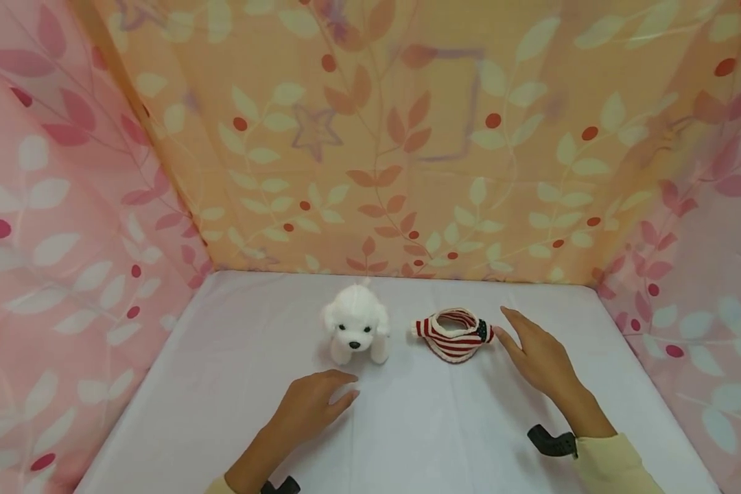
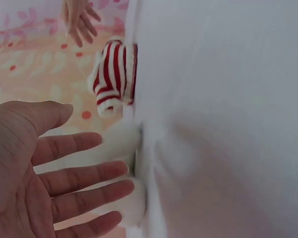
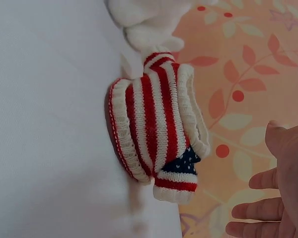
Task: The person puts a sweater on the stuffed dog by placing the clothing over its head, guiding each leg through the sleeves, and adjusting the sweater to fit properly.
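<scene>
A white plush dog (image 1: 355, 319) stands on the white table, facing the camera. To its right sits a small knitted sweater (image 1: 460, 343) with red and white stripes and a navy patch with white specks. My left hand (image 1: 311, 405) hovers in front of the dog, fingers extended and holding nothing; the left wrist view shows that hand (image 2: 74, 178) with spread fingers. My right hand (image 1: 540, 353) is beside the sweater's right sleeve, its fingers loosely extended. In the right wrist view the sweater (image 3: 154, 124) stands apart from the right hand (image 3: 283, 183).
A white cloth (image 1: 407, 439) covers the table. Behind it hangs an orange leaf-patterned curtain (image 1: 370, 137), with pink patterned fabric (image 1: 55, 274) at the left and more at the right. Black wrist mounts (image 1: 552, 441) sit below both hands.
</scene>
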`<state>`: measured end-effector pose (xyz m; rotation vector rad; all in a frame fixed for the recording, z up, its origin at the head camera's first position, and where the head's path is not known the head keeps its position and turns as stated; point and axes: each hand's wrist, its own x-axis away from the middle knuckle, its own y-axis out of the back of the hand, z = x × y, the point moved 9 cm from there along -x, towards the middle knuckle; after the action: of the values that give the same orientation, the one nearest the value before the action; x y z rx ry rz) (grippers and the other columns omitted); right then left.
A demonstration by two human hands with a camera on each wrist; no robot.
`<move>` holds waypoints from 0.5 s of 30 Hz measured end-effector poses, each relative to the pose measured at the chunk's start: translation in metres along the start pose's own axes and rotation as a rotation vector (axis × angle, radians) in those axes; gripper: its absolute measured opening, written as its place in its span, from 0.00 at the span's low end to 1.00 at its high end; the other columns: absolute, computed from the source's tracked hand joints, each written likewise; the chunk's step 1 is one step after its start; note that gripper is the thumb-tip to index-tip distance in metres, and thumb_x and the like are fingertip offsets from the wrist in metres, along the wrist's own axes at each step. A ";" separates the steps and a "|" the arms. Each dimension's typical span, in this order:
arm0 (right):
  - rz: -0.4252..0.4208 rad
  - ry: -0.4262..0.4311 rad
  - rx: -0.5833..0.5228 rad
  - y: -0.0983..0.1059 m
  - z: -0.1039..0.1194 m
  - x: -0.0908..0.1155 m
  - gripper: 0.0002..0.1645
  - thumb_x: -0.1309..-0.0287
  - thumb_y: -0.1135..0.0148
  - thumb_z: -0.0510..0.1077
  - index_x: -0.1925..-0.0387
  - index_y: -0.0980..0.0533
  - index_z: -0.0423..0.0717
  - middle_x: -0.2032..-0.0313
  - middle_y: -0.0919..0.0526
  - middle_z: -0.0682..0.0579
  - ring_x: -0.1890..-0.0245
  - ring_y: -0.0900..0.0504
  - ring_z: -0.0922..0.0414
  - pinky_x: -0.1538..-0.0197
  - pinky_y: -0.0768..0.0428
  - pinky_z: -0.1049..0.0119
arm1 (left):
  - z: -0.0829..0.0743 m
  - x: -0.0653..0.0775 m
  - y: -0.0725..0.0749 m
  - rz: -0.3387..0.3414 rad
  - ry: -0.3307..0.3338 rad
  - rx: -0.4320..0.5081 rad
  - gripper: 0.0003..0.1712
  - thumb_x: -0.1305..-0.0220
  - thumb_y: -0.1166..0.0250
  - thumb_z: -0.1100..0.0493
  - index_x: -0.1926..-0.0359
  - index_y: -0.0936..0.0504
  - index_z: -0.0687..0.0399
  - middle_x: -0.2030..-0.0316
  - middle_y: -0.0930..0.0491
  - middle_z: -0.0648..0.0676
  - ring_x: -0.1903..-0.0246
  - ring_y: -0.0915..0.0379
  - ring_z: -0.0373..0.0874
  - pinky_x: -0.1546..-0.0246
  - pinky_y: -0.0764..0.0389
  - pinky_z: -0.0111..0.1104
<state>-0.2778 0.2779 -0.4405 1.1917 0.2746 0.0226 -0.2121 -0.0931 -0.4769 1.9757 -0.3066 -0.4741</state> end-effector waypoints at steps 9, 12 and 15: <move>-0.003 -0.016 -0.025 -0.003 -0.002 0.004 0.37 0.26 0.46 0.58 0.26 0.36 0.42 0.31 0.31 0.33 0.32 0.32 0.33 0.36 0.35 0.32 | -0.038 -0.015 -0.020 0.049 -0.139 0.055 0.21 0.27 0.39 0.43 0.38 0.18 0.41 0.41 0.19 0.45 0.42 0.22 0.40 0.49 0.18 0.40; -0.006 -0.017 -0.020 -0.002 -0.002 0.002 0.36 0.26 0.45 0.57 0.27 0.35 0.42 0.31 0.31 0.33 0.33 0.32 0.32 0.36 0.35 0.33 | -0.052 -0.023 -0.027 0.059 -0.164 0.063 0.24 0.26 0.40 0.43 0.34 0.22 0.40 0.37 0.22 0.49 0.38 0.25 0.42 0.48 0.19 0.42; -0.005 -0.010 -0.019 -0.001 0.000 0.000 0.36 0.26 0.44 0.56 0.27 0.35 0.42 0.32 0.31 0.33 0.33 0.31 0.32 0.36 0.34 0.33 | -0.064 -0.031 -0.031 0.040 -0.191 0.061 0.27 0.26 0.39 0.43 0.30 0.26 0.39 0.33 0.26 0.51 0.37 0.26 0.44 0.48 0.18 0.42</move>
<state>-0.2783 0.2771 -0.4416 1.1721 0.2681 0.0154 -0.2103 -0.0155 -0.4736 1.9825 -0.4846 -0.6361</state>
